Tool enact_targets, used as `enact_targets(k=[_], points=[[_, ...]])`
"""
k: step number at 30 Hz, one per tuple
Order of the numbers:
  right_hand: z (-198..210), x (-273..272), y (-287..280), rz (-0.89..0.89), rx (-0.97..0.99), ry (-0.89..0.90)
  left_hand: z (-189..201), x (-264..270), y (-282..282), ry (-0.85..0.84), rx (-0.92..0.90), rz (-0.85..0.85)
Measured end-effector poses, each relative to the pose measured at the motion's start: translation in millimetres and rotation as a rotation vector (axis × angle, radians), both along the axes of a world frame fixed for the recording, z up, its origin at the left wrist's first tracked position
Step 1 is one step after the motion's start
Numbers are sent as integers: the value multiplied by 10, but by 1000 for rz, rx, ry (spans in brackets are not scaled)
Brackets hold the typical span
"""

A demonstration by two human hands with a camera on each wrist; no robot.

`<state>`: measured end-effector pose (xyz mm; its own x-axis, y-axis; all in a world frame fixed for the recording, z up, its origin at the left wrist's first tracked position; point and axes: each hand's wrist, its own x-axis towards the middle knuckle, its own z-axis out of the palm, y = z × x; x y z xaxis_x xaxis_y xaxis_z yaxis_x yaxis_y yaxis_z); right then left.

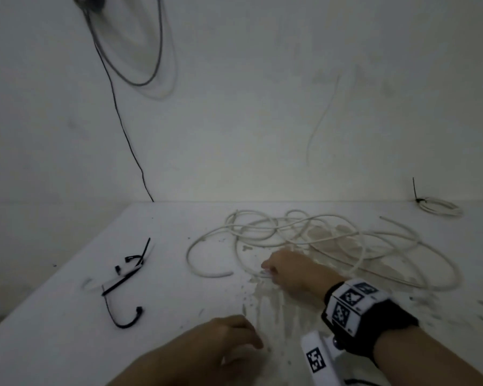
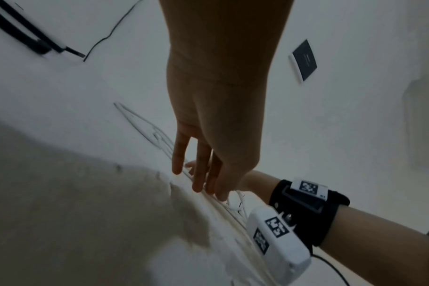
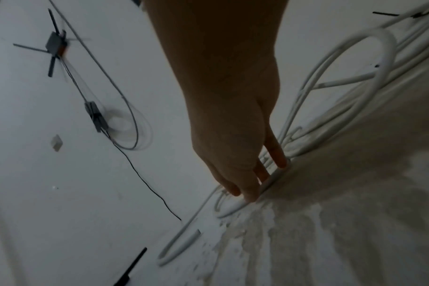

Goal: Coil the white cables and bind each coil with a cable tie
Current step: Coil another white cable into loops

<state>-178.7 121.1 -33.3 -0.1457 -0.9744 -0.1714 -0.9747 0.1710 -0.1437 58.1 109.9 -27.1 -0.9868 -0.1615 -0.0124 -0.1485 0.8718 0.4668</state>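
Note:
A loose tangle of white cable sprawls over the middle and right of the white table. My right hand reaches into its near edge, where the thumb and fingertips pinch one strand of the cable lying flat on the tabletop. My left hand hovers close to me above the table, holding nothing; its fingers hang fairly straight. Black cable ties lie scattered at the left, clear of both hands.
A small white coil bound with a black tie sits at the far right by the wall. A free cable end curls left of my right hand. Dark cables hang on the wall behind. Brownish stains mark the tabletop.

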Motion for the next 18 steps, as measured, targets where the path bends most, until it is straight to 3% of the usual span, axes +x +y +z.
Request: enact_targets(k=[3, 5, 9, 11, 12, 15, 18], points=[[34, 111, -52, -53, -12, 45, 89, 44, -61, 107, -48, 16], [173, 96, -54, -90, -88, -76, 168, 51, -93, 114, -40, 80], [622, 81, 67, -200, -441, -664, 333, -89, -204, 303, 136, 349], [805, 167, 180, -206, -482, -1008, 457, -252, -270, 437, 339, 522], [864, 226, 234, -184, -496, -1094, 536, -348, -298, 512, 483, 594], [925, 406, 347, -130, -554, -1077, 834, -616, -371, 589, 833, 677], [904, 490, 404, -110, -649, -1062, 1040, -802, -417, 552, 958, 652]])
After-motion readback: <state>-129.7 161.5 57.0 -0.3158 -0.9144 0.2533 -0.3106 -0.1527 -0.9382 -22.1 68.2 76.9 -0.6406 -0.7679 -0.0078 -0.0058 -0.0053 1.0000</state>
